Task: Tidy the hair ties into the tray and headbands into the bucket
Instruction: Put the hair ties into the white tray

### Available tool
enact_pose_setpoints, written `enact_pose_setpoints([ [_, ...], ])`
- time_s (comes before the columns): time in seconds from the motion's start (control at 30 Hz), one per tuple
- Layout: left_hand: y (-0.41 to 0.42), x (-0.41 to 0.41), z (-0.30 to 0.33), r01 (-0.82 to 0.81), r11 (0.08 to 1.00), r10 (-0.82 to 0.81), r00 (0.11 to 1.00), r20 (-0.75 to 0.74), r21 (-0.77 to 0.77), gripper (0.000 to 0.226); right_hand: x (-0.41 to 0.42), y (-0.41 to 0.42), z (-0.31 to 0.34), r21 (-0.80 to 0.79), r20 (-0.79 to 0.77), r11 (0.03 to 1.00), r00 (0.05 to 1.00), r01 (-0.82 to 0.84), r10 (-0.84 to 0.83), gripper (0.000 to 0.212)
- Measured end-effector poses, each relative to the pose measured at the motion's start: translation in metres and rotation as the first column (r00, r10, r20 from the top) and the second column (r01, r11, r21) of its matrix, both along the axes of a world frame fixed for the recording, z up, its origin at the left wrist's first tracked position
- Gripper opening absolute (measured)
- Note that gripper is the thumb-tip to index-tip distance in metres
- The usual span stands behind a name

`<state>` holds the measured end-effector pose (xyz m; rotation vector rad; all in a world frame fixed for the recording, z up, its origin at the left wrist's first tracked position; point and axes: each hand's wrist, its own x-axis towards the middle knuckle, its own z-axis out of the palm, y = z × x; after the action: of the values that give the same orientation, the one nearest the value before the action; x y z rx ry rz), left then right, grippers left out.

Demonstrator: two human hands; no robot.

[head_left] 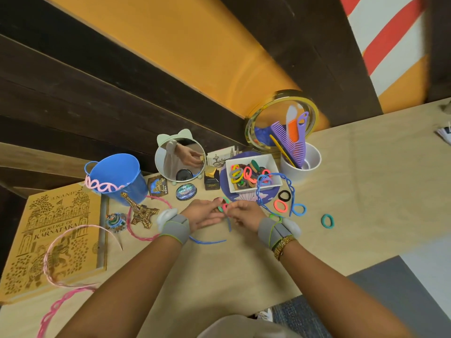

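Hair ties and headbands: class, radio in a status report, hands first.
Left hand and right hand together pinching green and pink hair ties. Tray part full; four ties loose right. Bucket holds one headband; blue headband draped over the tray.

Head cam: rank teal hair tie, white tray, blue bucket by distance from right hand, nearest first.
From the right hand:
1. White tray, just beyond it, slightly right.
2. Teal hair tie, alone on the table to its right.
3. Blue bucket, far left, past the left hand.

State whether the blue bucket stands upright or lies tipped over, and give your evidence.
Upright. The blue bucket rests on its base with its open mouth facing up, and a pink headband hangs over its rim.
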<state>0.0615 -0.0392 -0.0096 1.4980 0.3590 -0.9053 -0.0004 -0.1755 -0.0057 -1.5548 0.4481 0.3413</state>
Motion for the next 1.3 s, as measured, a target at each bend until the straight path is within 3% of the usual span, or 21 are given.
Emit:
enact_pose_setpoints([
  [0.2, -0.011, 0.0, 0.0, 0.122, 0.991, -0.123, 0.992, -0.003, -0.061, 0.016, -0.009, -0.005, -0.004, -0.014, 0.055, 0.999, 0.998, 0.031, -0.03, 0.007],
  [0.3, -0.016, 0.001, 0.0, 0.137, 0.988, -0.139, 0.99, -0.025, -0.069, 0.019, -0.012, -0.02, -0.007, 0.047, 0.019, 0.996, 0.997, 0.077, -0.078, 0.01],
  [0.4, -0.023, 0.0, 0.001, 0.124, 0.987, -0.131, 0.989, -0.064, -0.101, 0.019, -0.01, -0.047, -0.011, 0.055, -0.025, 0.966, 0.967, 0.254, -0.253, 0.025],
  [0.53, -0.033, -0.004, 0.002, 0.138, 0.988, -0.141, 0.989, -0.04, -0.069, 0.024, -0.007, -0.097, -0.022, -0.156, -0.044, 0.797, 0.802, 0.584, -0.596, 0.026],
  [0.6, -0.037, -0.004, 0.003, 0.139, 0.989, -0.14, 0.99, -0.026, -0.045, 0.022, -0.005, -0.116, -0.027, -0.301, -0.025, 0.708, 0.737, 0.638, -0.675, 0.023],
  [0.77, -0.047, -0.004, 0.006, 0.09, 0.996, -0.09, 0.996, -0.026, -0.016, 0.018, 0.008, -0.144, -0.033, -0.488, -0.021, 0.756, 0.86, 0.436, -0.51, 0.035],
  [0.93, -0.052, 0.002, 0.004, -0.019, 0.999, 0.018, 1.0, 0.017, 0.043, 0.018, 0.016, -0.148, -0.028, -0.532, -0.056, 0.8, 0.931, 0.278, -0.361, 0.023],
  [1.1, -0.066, 0.021, 0.016, -0.145, 0.989, 0.143, 0.983, 0.113, 0.008, 0.01, 0.011, -0.154, -0.023, -0.599, -0.015, 0.771, 0.96, 0.216, -0.28, 0.017],
  [1.3, -0.102, 0.046, 0.024, -0.081, 0.991, 0.048, 0.957, 0.286, 0.107, 0.023, -0.004, -0.164, -0.016, -0.599, 0.043, 0.772, 0.971, 0.214, -0.235, 0.014],
])
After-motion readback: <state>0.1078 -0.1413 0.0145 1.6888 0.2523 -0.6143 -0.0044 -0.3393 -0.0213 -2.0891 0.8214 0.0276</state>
